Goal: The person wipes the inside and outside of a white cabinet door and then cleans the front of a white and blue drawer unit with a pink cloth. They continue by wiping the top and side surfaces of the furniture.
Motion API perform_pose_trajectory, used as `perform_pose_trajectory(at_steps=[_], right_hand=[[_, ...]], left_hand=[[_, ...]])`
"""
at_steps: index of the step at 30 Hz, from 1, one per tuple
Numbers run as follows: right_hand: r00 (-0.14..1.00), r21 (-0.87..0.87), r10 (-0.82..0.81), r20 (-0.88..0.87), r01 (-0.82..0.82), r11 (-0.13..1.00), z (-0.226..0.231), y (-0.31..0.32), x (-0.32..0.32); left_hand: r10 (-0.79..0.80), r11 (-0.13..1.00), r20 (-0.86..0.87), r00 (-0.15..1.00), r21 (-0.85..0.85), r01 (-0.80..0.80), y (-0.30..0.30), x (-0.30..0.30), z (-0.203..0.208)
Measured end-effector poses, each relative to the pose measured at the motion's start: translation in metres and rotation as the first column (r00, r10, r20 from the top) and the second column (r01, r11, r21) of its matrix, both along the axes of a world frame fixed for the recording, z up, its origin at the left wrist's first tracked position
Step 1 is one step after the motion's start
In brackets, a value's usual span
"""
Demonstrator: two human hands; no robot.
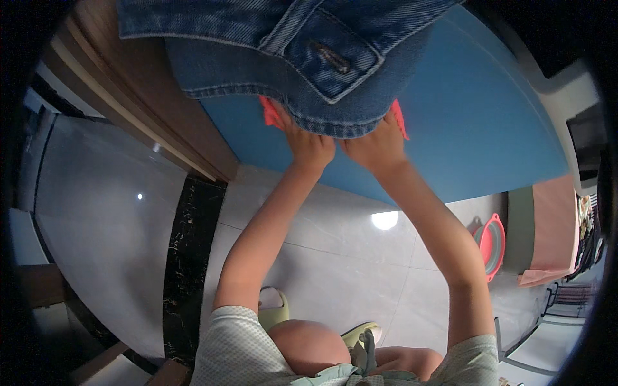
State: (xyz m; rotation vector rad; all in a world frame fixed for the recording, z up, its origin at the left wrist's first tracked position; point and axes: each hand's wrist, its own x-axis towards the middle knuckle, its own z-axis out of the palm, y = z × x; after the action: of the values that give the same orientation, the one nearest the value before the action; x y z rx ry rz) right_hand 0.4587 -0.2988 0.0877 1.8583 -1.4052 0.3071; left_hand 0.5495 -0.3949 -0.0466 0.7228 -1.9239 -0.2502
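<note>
A blue denim piece (225, 67) with a stitched hem and a pointed tab with a buttonhole hangs across the top, close to me, over my fingertips. Below its hem are my left hand (309, 143) and my right hand (376, 147), side by side and almost touching. Bright red-pink cloth (272, 113) sticks out beside the left hand, and more of it shows at the outer side of the right. Both hands look closed on this cloth, though the denim hides most of their fingers. Behind them is a smooth blue panel (476, 122).
A brown wooden frame (174, 122) borders the panel at left, with a black marble strip (193, 238) on the grey tiled floor (347, 257). At right stand a pink-and-grey basin (493, 248) and a pink-draped unit (553, 225). Green slippers (275, 310) are below me.
</note>
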Motion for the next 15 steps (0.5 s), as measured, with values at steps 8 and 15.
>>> perform_pose_trajectory(at_steps=[8, 15], right_hand=[[0.949, 0.444, 0.011, -0.316, 0.138, 0.885, -0.099, 0.003, 0.008], [0.989, 0.394, -0.023, -0.145, 0.079, 0.916, -0.132, 0.009, 0.007]], left_hand=[[0.113, 0.959, -0.014, 0.993, 0.262, -0.106, 0.034, 0.004, -0.111], [0.014, 0.925, 0.057, 0.998, 0.38, -0.034, 0.034, 0.019, -0.144]])
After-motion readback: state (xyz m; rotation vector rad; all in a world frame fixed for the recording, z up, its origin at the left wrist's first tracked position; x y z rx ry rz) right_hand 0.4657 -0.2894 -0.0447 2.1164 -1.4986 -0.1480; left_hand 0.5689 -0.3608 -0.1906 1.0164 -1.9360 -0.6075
